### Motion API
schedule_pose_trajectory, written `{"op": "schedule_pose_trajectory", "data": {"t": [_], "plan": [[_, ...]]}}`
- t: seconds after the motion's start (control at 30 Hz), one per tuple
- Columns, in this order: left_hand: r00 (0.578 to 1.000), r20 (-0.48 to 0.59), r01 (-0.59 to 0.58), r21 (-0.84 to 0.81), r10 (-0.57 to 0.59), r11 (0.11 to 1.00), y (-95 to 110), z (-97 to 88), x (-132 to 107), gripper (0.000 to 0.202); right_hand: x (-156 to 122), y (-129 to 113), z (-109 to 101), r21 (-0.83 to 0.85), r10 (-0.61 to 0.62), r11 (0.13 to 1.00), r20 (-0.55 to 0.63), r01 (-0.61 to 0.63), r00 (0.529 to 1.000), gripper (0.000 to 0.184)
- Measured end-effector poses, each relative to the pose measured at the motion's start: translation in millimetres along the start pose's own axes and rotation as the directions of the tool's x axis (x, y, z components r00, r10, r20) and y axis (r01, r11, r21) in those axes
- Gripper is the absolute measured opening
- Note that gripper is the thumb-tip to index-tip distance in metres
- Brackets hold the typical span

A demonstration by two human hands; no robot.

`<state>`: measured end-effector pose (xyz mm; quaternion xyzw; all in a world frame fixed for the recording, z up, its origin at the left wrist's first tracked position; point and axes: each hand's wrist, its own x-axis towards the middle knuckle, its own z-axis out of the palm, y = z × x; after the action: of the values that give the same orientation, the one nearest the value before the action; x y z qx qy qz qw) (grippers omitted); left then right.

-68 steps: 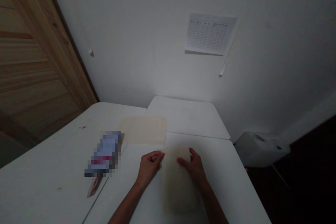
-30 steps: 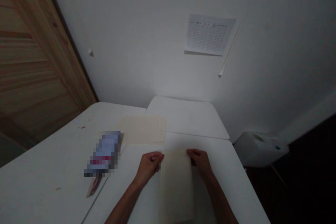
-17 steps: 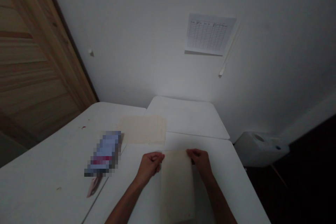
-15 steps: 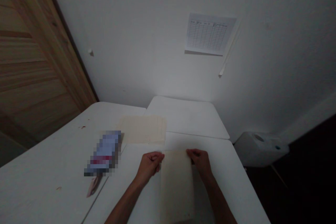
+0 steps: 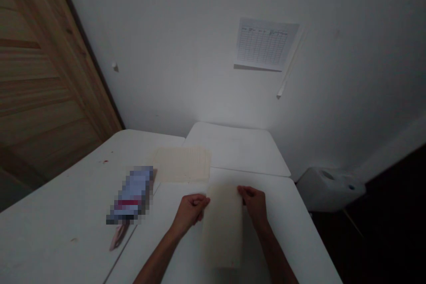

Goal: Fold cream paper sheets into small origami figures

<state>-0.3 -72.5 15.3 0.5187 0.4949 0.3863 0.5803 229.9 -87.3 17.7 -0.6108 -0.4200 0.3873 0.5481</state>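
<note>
A long cream-coloured rectangular sheet point(image 5: 222, 226), which could be cloth or paper, hangs or lies between my hands above the white table. My left hand point(image 5: 189, 213) pinches its left edge near the far end between thumb and finger. At the far right corner, my right hand point(image 5: 254, 202) grips it in the same kind of pinch. Beyond my left hand, a second cream sheet point(image 5: 181, 164) with faint creases lies flat across the table.
A blurred-out blue and pink item point(image 5: 131, 195) lies on the white table point(image 5: 66, 213) to the left, with a pinkish strip point(image 5: 118, 236) below it. A printed chart point(image 5: 266, 44) is fixed to the wall. A white box-like object point(image 5: 329, 188) stands right of the table; a wooden door point(image 5: 43, 75) is at left.
The held sheet has shifted slightly away from me, its near edge now farther up the view. Both hands keep their pinch and have barely moved.
</note>
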Motion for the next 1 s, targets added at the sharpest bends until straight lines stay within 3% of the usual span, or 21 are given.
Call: {"op": "schedule_pose_trajectory", "data": {"t": [0.23,0.6,1.0], "plan": [[1.000,-0.003,-0.015,0.027,0.015,1.000,2.6,1.9,-2.4,0.047,1.5,-3.4,-2.4,0.023,-0.001,1.000,-0.037,0.002,0.999,0.053],[0.999,-0.003,-0.036,0.021,0.036,0.999,0.9,0.6,-1.1,0.046,-4.8,-0.2,-3.1,0.059,0.084,0.994,0.112,-0.091,0.990,0.050],[1.000,0.015,-0.013,-0.005,0.013,1.000,-4.6,0.3,2.3,0.050,-4.4,-1.0,-4.2,0.065,0.089,0.993,0.094,-0.095,0.992,0.051]]}}
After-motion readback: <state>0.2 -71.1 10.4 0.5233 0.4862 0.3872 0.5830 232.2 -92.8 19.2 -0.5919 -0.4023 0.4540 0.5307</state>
